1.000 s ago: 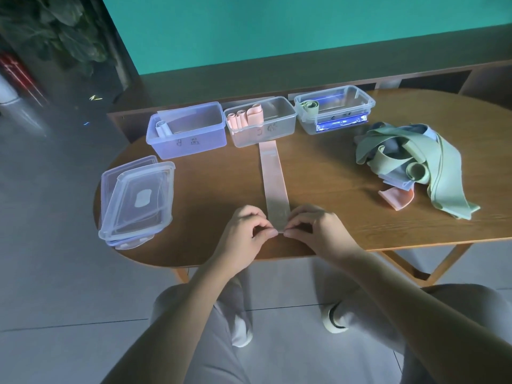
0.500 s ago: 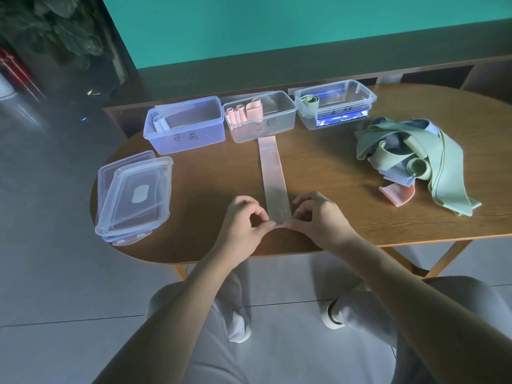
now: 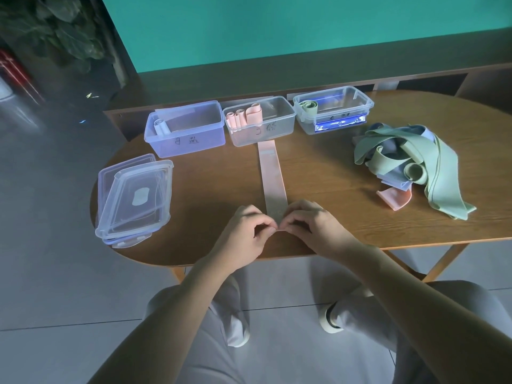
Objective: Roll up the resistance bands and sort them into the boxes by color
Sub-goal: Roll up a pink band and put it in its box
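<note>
Pink resistance band [image 3: 271,178]: flat on the tabletop [image 3: 318,173], long axis running from near edge to far edge, far end touching the middle box [image 3: 260,121]. Left hand [image 3: 245,234] and right hand [image 3: 313,227]: both pinching its near end at the near edge.

Stacked clear lids [image 3: 134,196] on wooden table [image 3: 318,173]

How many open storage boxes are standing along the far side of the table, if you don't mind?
3: the left box, the middle box and the right box, side by side in a row.
</note>
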Demonstrator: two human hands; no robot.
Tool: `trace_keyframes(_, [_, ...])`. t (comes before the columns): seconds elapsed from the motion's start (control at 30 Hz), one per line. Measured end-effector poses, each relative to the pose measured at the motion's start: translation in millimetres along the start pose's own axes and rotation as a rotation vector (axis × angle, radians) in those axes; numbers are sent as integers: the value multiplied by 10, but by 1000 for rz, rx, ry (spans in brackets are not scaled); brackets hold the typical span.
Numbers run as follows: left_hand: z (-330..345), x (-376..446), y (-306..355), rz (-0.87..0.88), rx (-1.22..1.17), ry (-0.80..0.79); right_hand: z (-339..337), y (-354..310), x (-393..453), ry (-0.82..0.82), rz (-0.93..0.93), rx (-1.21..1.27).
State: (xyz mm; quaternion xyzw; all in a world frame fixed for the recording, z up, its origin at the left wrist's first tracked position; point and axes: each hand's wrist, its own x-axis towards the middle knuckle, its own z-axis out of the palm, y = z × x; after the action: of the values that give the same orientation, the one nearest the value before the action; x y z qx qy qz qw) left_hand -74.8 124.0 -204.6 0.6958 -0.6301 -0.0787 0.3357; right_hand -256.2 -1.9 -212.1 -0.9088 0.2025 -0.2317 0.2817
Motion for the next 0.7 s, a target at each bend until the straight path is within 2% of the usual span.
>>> trace_keyframes(0.17, [-12,-1,24,-44,-35,-2,-31,-53,-48,21,-5,-22])
trace_keyframes(0.27, [-7,25,9,-81,-33,2,-51,-90,-42,-3,93,11])
trace_keyframes(0.4, [5,29,25,-112,-33,4,-51,-79,-18,60,170,17])
trace_keyframes(0.7, [24,75,60,-209,-28,-8,-72,-151,-6,60,185,-16])
